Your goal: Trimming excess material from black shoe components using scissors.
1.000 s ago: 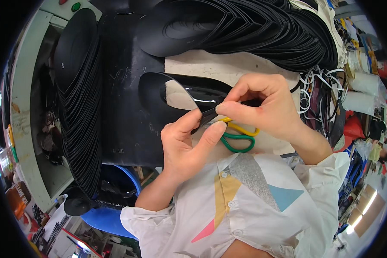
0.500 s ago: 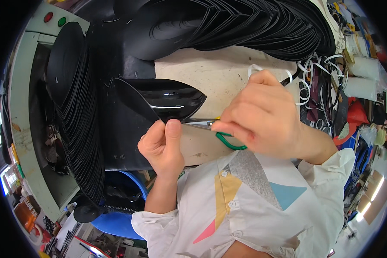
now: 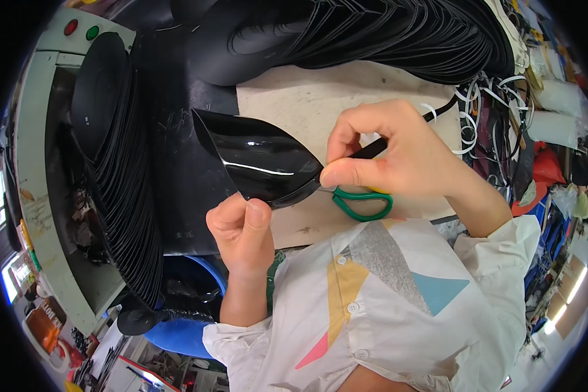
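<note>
A glossy black curved shell piece [image 3: 268, 150], folded to a point at each end, is held above the work table. Its lower edge is pinched between thumb and fingers of my left hand [image 3: 241, 232]. At the piece's right tip, my right hand [image 3: 398, 150] is closed in a pinch on a narrow black strip [image 3: 371, 149]. That strip runs under my fingers and on toward the upper right. Scissors with green handles [image 3: 365, 208] lie on the table just below my right hand, their blades mostly hidden by the shell piece.
Overlapping black rounded sheets [image 3: 385, 39] fill the table's far side. Another tall stack [image 3: 121, 189] leans at the left beside a grey metal cabinet [image 3: 42, 163]. White and dark loops of cord [image 3: 467, 124] hang at the right. A blue bin [image 3: 176, 336] stands below left.
My right hand has come down and left to the shell piece's right tip, with the black strip now showing in it. The shell piece has turned and shifted slightly right. The scissors show more.
</note>
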`<state>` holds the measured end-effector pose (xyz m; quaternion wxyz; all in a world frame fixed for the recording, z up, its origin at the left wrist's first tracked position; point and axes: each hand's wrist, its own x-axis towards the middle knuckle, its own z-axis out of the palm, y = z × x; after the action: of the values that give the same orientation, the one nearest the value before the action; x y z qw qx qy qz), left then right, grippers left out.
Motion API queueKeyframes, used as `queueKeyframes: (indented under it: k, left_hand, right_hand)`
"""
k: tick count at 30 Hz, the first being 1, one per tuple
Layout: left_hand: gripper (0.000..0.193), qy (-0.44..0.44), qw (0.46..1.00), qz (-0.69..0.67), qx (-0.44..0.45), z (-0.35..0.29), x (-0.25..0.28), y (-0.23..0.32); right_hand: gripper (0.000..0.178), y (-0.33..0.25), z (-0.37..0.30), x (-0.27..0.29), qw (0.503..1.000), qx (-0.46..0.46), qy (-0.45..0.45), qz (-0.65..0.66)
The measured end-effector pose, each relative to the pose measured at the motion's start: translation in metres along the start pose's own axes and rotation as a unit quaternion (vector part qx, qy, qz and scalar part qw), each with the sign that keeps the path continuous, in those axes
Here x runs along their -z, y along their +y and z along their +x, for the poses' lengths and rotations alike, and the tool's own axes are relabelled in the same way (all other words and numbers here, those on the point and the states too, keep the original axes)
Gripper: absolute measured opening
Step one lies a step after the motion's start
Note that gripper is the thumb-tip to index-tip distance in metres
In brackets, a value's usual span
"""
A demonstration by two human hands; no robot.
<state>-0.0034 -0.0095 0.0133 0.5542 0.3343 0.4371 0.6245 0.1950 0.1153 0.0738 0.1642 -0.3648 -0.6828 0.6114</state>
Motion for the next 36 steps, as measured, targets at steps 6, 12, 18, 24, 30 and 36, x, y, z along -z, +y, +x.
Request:
queueKeyframes:
  k: [6, 12, 18, 24, 30, 36]
  left_hand:
    - [0.028, -0.07, 0.997, -0.036, -0.016, 0.003, 0.011, 0.003]
    - [0.037, 0.043, 0.997, 0.062, -0.016, 0.013, -0.025, 0.033]
    - [0.033, 0.034, 0.99, -0.107, 0.088, 0.011, -0.001, 0.044]
    - [0.022, -0.008, 0.99, 0.073, 0.119, 0.013, -0.003, 0.051]
    - [0.02, 0.092, 0.99, 0.011, 0.106, 0.022, 0.005, 0.041]
    - [0.027, 0.107, 0.977, -0.124, 0.138, 0.02, -0.014, 0.026]
  right_hand:
    - [0.029, 0.026, 0.018, -0.01, 0.995, 0.101, 0.002, 0.013]
    - [0.025, 0.003, 0.015, -0.037, 0.98, 0.195, 0.016, -0.03]
    - [0.022, -0.001, 0.012, -0.039, 0.957, 0.274, 0.0, -0.09]
    - [0.028, 0.0, 0.01, -0.036, 0.884, 0.345, 0.179, -0.258]
    - [0.037, 0.06, -0.06, -0.032, 0.852, 0.195, 0.056, -0.482]
    - [0.036, 0.088, -0.072, -0.048, 0.857, 0.064, 0.109, -0.499]
